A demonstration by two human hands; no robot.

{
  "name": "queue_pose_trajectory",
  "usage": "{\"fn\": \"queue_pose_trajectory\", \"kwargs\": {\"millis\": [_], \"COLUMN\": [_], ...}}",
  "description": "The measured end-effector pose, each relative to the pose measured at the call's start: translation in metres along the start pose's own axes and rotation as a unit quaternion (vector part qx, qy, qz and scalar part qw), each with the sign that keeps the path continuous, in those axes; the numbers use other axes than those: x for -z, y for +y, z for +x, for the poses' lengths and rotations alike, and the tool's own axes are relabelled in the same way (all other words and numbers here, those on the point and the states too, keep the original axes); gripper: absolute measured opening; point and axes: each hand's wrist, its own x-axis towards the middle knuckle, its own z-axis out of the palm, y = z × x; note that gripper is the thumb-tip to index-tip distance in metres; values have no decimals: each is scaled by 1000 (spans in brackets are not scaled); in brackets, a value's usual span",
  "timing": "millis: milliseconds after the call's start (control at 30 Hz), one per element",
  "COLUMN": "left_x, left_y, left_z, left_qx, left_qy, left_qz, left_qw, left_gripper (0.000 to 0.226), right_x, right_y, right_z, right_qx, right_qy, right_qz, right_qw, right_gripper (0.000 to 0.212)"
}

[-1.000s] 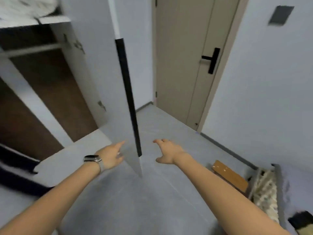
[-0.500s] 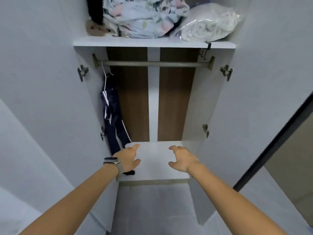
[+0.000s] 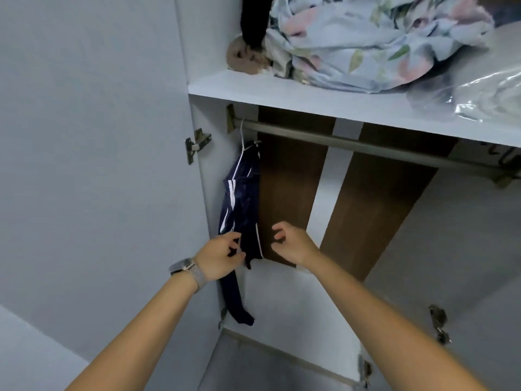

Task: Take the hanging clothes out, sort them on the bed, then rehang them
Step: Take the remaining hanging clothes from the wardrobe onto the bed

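A navy garment with white stripes hangs from a white hanger at the far left end of the metal rail inside the open wardrobe. My left hand, with a watch on its wrist, is at the garment's lower left edge, thumb and fingers pinching the cloth. My right hand hovers just to the right of the garment with fingers loosely curled, holding nothing. The rest of the rail is bare.
The white shelf above the rail carries a floral bundle, a dark item, a tan item and a plastic-wrapped package. The open wardrobe door stands at left. The white wardrobe floor lies below.
My view turned from the room door to the wardrobe and moved closer. Both hands rose from the wardrobe floor level to the navy garment, and the left one took its edge.
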Motion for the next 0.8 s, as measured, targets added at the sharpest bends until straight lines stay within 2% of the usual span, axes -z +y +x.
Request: {"fn": "queue_pose_trajectory", "kwargs": {"millis": [167, 267, 400, 533, 600, 667, 800], "left_x": [22, 26, 30, 37, 40, 41, 40], "left_y": [-32, -46, -55, -58, -60, -62, -65], "left_z": [57, 87, 118, 144, 154, 160, 169], "left_qx": [-3, -7, -13, -10, -10, 3, 34], "left_qy": [34, 32, 34, 50, 53, 68, 118], "left_qz": [0, -6, -5, -8, -8, -19, -62], "left_qw": [999, 999, 999, 999, 998, 997, 990], "left_gripper": [53, 51, 50, 49, 49, 48, 43], "right_x": [-21, -26, -21, -23, -30, -35, -27], "right_y": [-32, -50, -71, -81, -84, -87, -85], "right_z": [110, 160, 224, 269, 283, 294, 304], "right_qx": [-6, -26, -84, -178, -192, -188, -161], "right_qy": [-15, 24, 74, 40, -1, 0, 115], "right_qz": [54, 124, 217, 191, 205, 235, 280], "right_qw": [998, 992, 970, 964, 960, 954, 939], "right_gripper": [51, 58, 61, 71, 58, 39, 16]}}
